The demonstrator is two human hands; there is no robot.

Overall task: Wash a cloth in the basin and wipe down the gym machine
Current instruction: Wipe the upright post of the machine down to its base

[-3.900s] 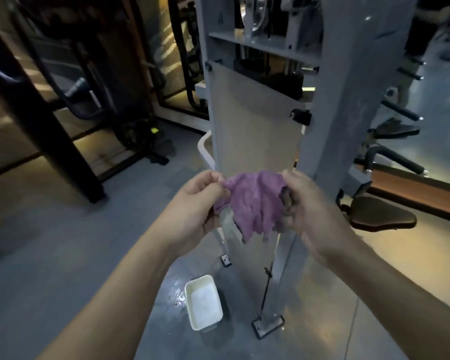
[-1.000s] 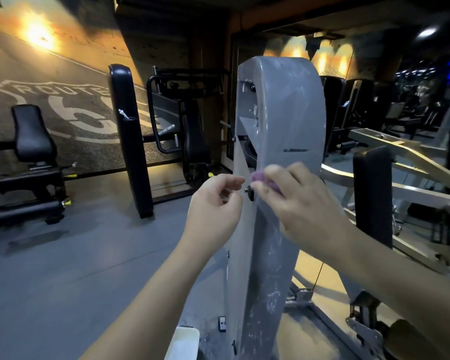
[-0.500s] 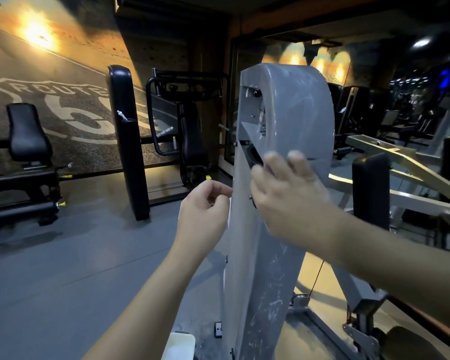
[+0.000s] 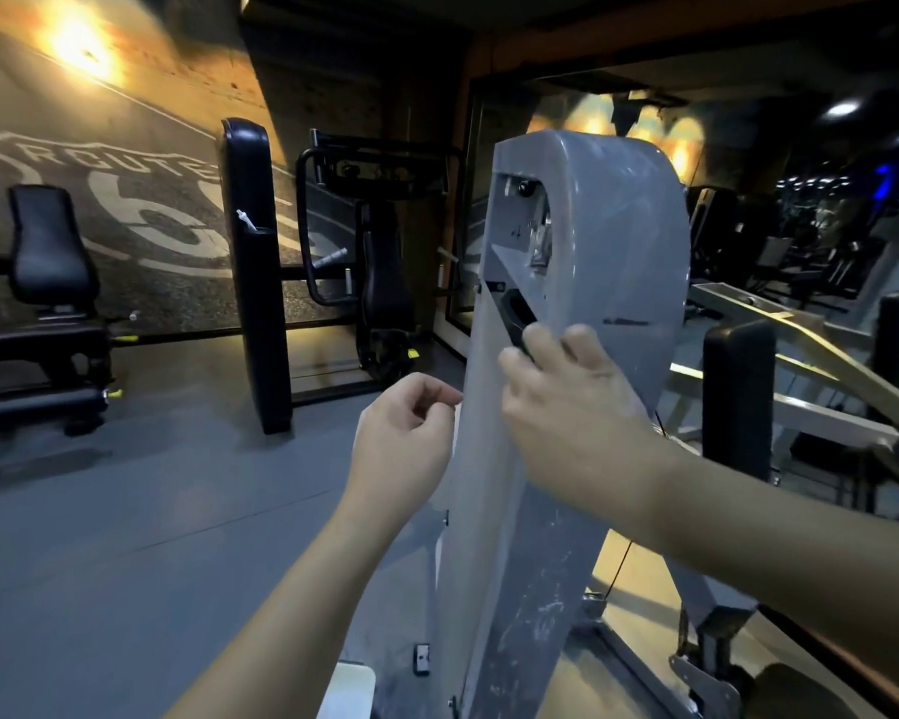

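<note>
Two hands at one upright grey gym machine (image 4: 598, 241).
Right hand (image 4: 567, 407) pressed flat on it, grip unclear; left hand (image 4: 403, 438) loosely curled, empty.

Cloth hidden behind right hand (image 4: 567, 407)

The gym machine's tall shroud (image 4: 592, 241) is grey with whitish scuff streaks, the upright pad (image 4: 255, 282) glossy black, the wall mural (image 4: 125, 199) white lettering on grey asphalt under orange glow.
</note>
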